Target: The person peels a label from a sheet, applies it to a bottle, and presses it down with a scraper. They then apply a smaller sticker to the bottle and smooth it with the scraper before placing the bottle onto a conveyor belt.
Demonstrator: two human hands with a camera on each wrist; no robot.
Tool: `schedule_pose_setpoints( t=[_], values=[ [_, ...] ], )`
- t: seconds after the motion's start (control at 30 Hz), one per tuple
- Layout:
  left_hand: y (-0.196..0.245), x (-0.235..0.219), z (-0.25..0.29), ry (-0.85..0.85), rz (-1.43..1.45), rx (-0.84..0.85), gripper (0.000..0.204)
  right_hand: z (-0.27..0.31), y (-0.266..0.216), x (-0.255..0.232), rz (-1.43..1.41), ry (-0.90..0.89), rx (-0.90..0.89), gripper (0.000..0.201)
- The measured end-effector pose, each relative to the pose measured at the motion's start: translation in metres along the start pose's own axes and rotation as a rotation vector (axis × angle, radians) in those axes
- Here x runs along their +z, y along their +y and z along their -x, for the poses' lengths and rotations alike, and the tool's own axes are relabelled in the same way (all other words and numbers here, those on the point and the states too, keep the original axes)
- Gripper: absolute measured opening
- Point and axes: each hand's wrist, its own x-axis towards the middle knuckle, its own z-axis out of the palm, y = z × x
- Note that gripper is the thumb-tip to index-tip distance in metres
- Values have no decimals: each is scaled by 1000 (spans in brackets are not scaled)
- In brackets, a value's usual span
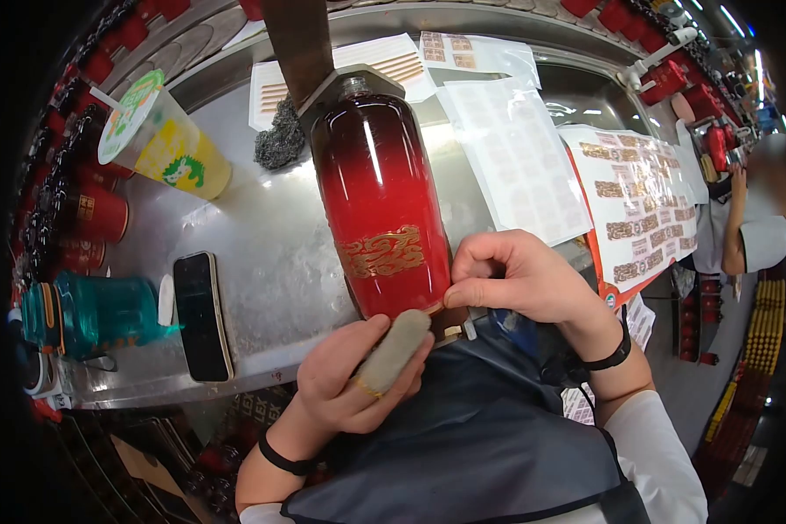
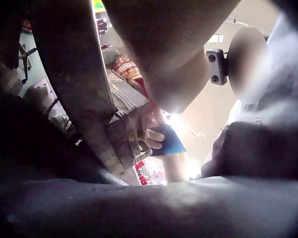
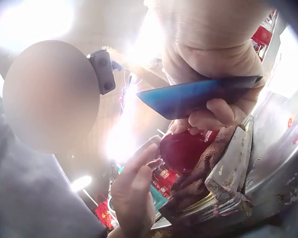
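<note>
A glossy red glass bottle (image 1: 382, 201), dark toward its clear neck and with a gold patterned label (image 1: 380, 252) round its lower part, points its base toward me. My right hand (image 1: 533, 278) has thumb and forefinger together at the right edge of the base. Its other fingers curl round a blue scraper (image 3: 198, 93), held against the palm. At the left of the base is my left hand (image 1: 358, 375), fingers lightly bent and touching the bottle's end. One of its fingers wears a grey cloth finger cover (image 1: 394, 351). The left wrist view is mostly dark.
Label sheets (image 1: 633, 205) and backing paper (image 1: 515, 157) lie to the right. A steel wool pad (image 1: 281, 140), drink cup (image 1: 170, 144), phone (image 1: 203, 316) and teal jar (image 1: 109, 313) occupy the left. A metal bracket (image 1: 298, 44) rises behind the bottle neck. Another person (image 1: 760, 218) works far right.
</note>
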Motion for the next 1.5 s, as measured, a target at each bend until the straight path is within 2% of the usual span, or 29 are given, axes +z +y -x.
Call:
schedule_pose_setpoints(
  t=[0.07, 0.2, 0.3, 0.43, 0.57, 0.63, 0.73, 0.77, 0.83, 0.97, 1.13, 1.5],
  values=[
    [2, 4, -6, 11, -27, 48, 23, 0, 0, 0, -9, 3, -3, 12],
    [3, 8, -1, 5, -16, 32, 25, 0, 0, 2, -16, -1, 7, 13],
    [-5, -3, 9, -56, -3, 13, 28, -1, -2, 0, 9, -7, 10, 14],
    [-3, -6, 11, -34, 39, -81, 29, -2, -1, 1, 54, 2, 14, 14],
    [-2, 6, -5, 33, -14, 55, 27, -1, 1, 2, 19, 0, 19, 14],
    [-1, 12, -4, 56, -43, 93, 29, -1, 2, 7, -103, 42, -50, 22],
    [-3, 22, -1, 10, -80, -109, 55, 0, 3, 3, 42, 58, -29, 20],
    [-7, 22, -5, 14, -78, -112, 55, 2, 3, 3, 46, 58, -26, 20],
    [-13, 18, -17, -20, -90, -278, 69, 5, 3, 3, 73, 74, -63, 18],
    [-15, 16, -16, 19, 9, -307, 68, 22, -16, 3, 88, 98, -76, 16],
    [-17, 18, -13, 48, 56, -311, 72, 29, -25, 3, 179, 110, -186, 14],
    [-17, 17, -3, 79, 153, -381, 74, 24, -15, 0, 121, 115, -110, 11]
  ],
)
